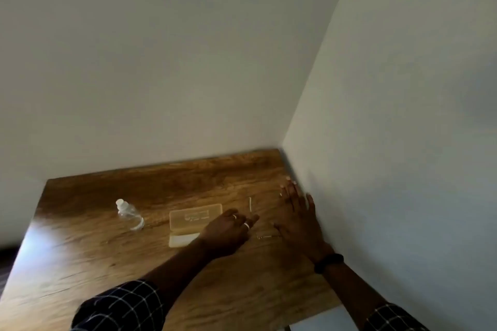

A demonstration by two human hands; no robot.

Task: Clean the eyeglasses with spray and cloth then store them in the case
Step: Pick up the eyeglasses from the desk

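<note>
Brown wood-grain table (pixel 107 263) sits in a wall corner. Walls close off 12 and 3 o'clock; open room toward 9. Translucent amber rectangular plastic case (pixel 196 219) lies open at centre, likely ready for storing. Clear plastic spray bottle (pixel 129 213) lies on its side at 9. Right hand (pixel 298 219) at 3: grip spread flat, beside the wall. Left hand (pixel 228 232) reaches toward 2; cannot tell its grip. Thin pale-framed eyeglasses (pixel 265 236) lie faintly between the hands. Cloth not seen.

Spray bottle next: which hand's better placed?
Left. The left hand is closer to the spray bottle lying on the table at its left; the right hand is spread flat beside the wall.
</note>
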